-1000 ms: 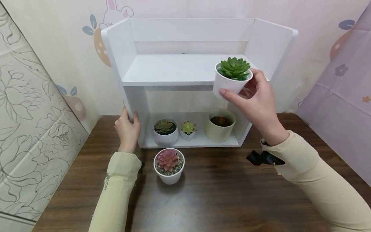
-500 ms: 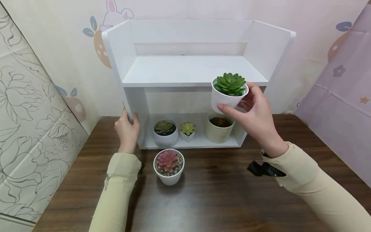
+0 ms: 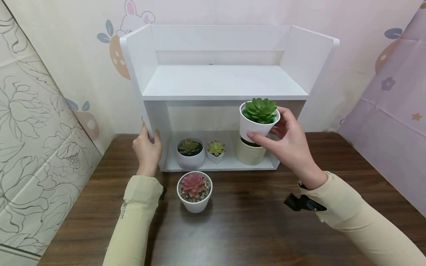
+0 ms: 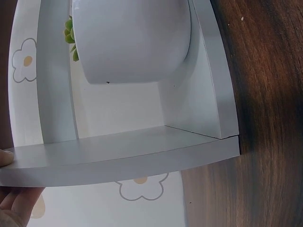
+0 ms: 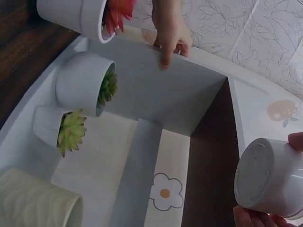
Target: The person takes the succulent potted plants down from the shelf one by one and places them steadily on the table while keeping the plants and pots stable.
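My right hand holds a white pot with a green succulent, thumb at the front and fingers behind. The pot is in front of the white shelf unit, below its middle board. In the head view it overlaps a cream ribbed pot on the lower shelf, hiding that pot's plant. In the right wrist view the held pot shows its round base. At the far side, my left hand grips the unit's left side panel, thumb inside and fingers outside.
A round white pot and a small white pot, both with succulents, share the lower shelf with the cream one. On the brown wood table, a white pot with a pink succulent stands before the unit. Patterned cloth hangs around.
My right hand has lowered the potted green succulent and shifted it a little left, from the middle board's level to just over the cream pot in view. My left hand stays on the panel.
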Tool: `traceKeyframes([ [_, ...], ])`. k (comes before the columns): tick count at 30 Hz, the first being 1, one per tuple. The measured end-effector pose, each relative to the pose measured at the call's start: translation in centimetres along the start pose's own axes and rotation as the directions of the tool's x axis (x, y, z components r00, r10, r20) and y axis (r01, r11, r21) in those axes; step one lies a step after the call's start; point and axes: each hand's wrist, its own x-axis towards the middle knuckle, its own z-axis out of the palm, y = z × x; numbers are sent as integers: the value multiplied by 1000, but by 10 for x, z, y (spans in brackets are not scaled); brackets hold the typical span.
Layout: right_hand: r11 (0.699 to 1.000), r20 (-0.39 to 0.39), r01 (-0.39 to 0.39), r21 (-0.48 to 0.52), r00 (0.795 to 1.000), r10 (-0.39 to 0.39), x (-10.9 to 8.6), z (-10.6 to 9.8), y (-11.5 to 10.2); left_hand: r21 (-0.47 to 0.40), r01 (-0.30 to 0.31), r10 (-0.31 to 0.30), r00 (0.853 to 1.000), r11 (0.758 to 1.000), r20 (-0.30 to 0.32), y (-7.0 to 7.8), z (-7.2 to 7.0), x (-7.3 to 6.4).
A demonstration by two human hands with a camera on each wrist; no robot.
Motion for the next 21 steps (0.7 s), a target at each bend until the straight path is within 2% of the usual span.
traceKeyframes([
  [9,999,18,39,22,999,-39,-12,7,4,-4,-14,14,1000,1000,-6,-1,0,1],
  [21,998,54,31,59,998,-34,-25,18,17,-16,-18,18,1000,1000,-10,-1,1,0],
])
